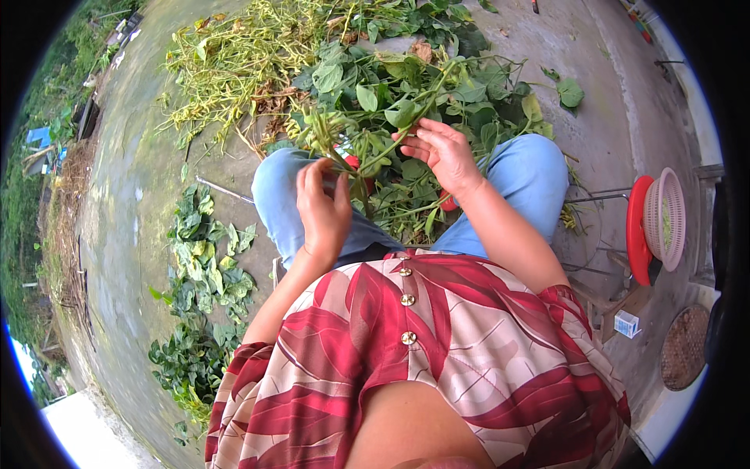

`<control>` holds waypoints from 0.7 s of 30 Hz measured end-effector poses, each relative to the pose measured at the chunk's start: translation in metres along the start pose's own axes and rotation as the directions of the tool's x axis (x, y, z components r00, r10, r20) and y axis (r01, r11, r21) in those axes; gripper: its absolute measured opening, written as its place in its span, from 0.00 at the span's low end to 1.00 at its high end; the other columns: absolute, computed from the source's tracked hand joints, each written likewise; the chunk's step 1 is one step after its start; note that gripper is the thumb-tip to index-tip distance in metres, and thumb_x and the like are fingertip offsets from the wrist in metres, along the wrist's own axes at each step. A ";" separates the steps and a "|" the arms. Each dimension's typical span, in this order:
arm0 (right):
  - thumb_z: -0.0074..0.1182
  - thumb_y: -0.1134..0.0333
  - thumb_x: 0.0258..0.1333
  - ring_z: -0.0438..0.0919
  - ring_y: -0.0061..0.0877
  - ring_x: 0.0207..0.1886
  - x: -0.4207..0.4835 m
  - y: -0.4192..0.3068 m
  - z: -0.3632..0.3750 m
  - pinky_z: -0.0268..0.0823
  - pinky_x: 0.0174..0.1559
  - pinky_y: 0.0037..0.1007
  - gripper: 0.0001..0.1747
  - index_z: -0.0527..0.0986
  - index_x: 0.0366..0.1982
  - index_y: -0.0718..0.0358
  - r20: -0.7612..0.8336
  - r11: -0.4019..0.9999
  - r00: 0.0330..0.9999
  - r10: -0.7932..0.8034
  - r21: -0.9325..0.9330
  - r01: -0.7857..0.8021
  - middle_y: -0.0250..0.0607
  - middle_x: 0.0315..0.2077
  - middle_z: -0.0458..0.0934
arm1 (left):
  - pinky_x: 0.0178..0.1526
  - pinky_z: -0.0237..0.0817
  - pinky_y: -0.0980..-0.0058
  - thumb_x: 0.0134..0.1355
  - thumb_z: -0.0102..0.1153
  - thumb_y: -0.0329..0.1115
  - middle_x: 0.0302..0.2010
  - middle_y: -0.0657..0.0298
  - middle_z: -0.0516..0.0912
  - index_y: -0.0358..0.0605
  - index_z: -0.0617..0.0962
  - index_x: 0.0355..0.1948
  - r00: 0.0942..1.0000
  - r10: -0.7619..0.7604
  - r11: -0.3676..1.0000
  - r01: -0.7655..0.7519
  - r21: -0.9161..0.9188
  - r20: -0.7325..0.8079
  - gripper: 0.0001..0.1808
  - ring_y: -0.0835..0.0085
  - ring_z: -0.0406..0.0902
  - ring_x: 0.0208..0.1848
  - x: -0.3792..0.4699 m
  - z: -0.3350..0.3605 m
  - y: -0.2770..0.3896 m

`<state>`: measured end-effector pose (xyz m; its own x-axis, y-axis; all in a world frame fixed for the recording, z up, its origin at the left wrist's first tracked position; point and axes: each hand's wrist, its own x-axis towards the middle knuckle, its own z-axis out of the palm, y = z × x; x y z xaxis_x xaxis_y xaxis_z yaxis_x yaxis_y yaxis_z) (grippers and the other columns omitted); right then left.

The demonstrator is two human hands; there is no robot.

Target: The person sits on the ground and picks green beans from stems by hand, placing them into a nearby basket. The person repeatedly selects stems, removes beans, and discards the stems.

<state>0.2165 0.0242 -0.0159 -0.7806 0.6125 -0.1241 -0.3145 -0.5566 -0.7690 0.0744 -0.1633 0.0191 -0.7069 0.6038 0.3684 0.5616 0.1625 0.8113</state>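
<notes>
A leafy bean plant (pixel 403 115) with green pods stretches between my hands, above my knees. My left hand (pixel 323 205) is at its lower end, fingers curled by the stems below a cluster of pods (pixel 321 130); the thumb stands partly apart, and part of the grip is hidden. With the thumb and fingers of my right hand (pixel 443 155), I hold the slanting green stem farther up. Under and beyond the plant lies a heap of cut green bean plants (pixel 483 114), some of it between my legs.
Yellowish stripped stalks (pixel 246 64) are piled at the upper left. Loose leaves (pixel 205 264) lie on the concrete to my left. On my right, a pink plastic basket (pixel 674 220) rests on a red stool (pixel 638 231). A small carton (pixel 627 323) and a round woven tray (pixel 684 347) are nearby.
</notes>
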 end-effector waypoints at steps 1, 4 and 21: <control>0.44 0.73 0.67 0.82 0.33 0.50 -0.005 -0.002 0.005 0.77 0.49 0.31 0.18 0.72 0.55 0.72 -0.007 0.996 0.999 -0.039 -0.076 0.039 0.49 0.50 0.80 | 0.40 0.70 0.71 0.58 0.61 0.20 0.36 0.57 0.82 0.36 0.80 0.41 0.937 0.324 0.928 -0.288 0.237 -0.132 0.09 0.66 0.78 0.35 -0.003 0.001 0.009; 0.44 0.75 0.67 0.82 0.28 0.49 -0.016 -0.006 0.020 0.78 0.47 0.28 0.19 0.71 0.57 0.73 0.039 0.937 0.979 -0.198 -0.286 0.201 0.45 0.49 0.79 | 0.49 0.71 0.65 0.53 0.61 0.17 0.42 0.50 0.81 0.35 0.78 0.44 0.831 0.551 0.833 -0.554 0.012 0.075 0.16 0.54 0.78 0.46 -0.010 0.004 0.037; 0.53 0.70 0.65 0.81 0.29 0.51 0.038 -0.087 0.013 0.77 0.46 0.28 0.22 0.71 0.57 0.72 0.136 0.719 0.989 -0.054 -0.682 0.133 0.44 0.52 0.77 | 0.25 0.53 0.87 0.68 0.59 0.32 0.29 0.68 0.80 0.36 0.82 0.46 0.803 -0.163 0.650 0.524 -0.550 0.573 0.10 0.88 0.66 0.24 0.096 0.079 0.018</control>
<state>0.2075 0.0888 0.0546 -0.8289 0.5594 0.0040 0.0383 0.0639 -0.9972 0.0511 -0.0409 0.0334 -0.4131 0.9056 -0.0963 -0.2416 -0.0071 0.9704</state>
